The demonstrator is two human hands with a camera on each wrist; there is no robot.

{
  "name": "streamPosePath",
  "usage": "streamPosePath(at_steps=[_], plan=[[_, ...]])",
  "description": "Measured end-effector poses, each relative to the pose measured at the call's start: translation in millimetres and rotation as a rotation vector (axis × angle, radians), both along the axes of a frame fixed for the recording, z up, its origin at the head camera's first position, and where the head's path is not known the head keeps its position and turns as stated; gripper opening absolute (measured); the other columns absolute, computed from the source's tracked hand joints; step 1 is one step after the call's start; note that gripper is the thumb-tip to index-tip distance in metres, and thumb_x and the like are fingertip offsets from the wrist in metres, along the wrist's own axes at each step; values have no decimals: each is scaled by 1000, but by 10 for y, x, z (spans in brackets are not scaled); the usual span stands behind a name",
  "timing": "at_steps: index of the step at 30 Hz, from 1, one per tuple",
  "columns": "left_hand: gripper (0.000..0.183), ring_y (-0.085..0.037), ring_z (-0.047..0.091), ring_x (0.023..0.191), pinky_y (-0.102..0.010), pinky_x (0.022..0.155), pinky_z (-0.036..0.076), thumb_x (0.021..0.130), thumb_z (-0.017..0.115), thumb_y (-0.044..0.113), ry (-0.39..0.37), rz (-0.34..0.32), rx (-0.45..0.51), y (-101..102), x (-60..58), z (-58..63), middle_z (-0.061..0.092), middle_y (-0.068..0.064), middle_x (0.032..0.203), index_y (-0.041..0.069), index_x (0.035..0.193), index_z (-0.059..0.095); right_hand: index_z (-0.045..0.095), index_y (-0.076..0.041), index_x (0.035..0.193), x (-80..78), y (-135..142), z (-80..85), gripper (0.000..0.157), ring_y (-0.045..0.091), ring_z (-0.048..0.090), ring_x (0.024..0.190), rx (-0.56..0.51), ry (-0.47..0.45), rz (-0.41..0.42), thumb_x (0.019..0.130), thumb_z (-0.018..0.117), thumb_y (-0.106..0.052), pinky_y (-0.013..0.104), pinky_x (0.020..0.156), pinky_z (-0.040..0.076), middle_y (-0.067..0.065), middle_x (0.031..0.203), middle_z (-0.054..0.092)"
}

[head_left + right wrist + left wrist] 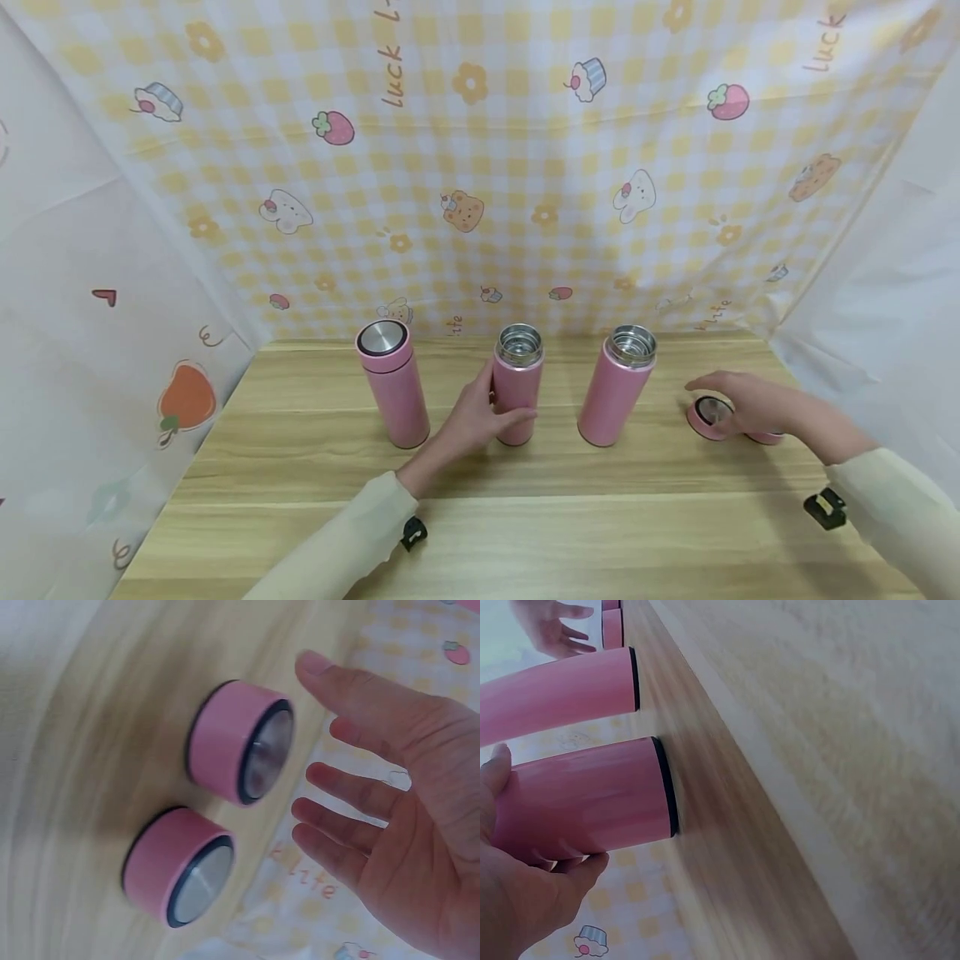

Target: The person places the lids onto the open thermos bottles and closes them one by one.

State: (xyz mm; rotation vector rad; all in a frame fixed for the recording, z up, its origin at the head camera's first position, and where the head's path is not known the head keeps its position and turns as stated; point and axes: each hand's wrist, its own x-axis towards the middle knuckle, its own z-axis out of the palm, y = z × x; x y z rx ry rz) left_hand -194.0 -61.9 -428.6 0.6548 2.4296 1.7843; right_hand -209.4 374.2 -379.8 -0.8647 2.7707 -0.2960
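Observation:
My left hand (pixel 474 418) grips the middle pink thermos flask (pixel 517 387), its thumb across the front and fingers round the far side. This flask stands upright, its steel mouth uncovered. To its right stands a second uncapped pink flask (pixel 617 387). Two pink lids (pixel 217 742) with steel tops lie side by side on the table at the right. Beside them hovers my right hand (pixel 409 817), fingers spread and apart from both lids in the right wrist view. From the head, this hand partly covers the farther-right lid (pixel 767 437).
A third pink flask (pixel 397 392), with its lid on, stands left of my left hand. All stand on a wooden table (pixel 525 533). A yellow checked cloth (pixel 480 167) hangs behind the table, and white sheets (pixel 900 250) border both sides.

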Motion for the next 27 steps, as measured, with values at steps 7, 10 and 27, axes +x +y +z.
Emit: streamPosePath(at_steps=[7,10,27], plan=[[88,-18,54,125,-40,103,46,86,85,23,-11,-10,-4,6,12,-22,51,1,142,21,155,30,63,6,128,3,8,-104,63,43,60,113,24,3,15,74,89,-15,53,88,51,20,124,63],[86,-18,54,125,-40,103,46,87,84,21,-10,-10,0,6,9,-21,51,1,142,20,154,31,64,7,125,-10,7,-126,64,41,61,111,22,14,19,73,92,-17,53,88,51,19,122,64],[83,-20,47,134,-43,109,40,92,79,15,-19,-19,3,14,69,65,46,-5,147,15,156,25,68,3,120,-88,69,-264,54,27,62,98,9,23,53,72,90,-9,39,78,52,9,110,67]])
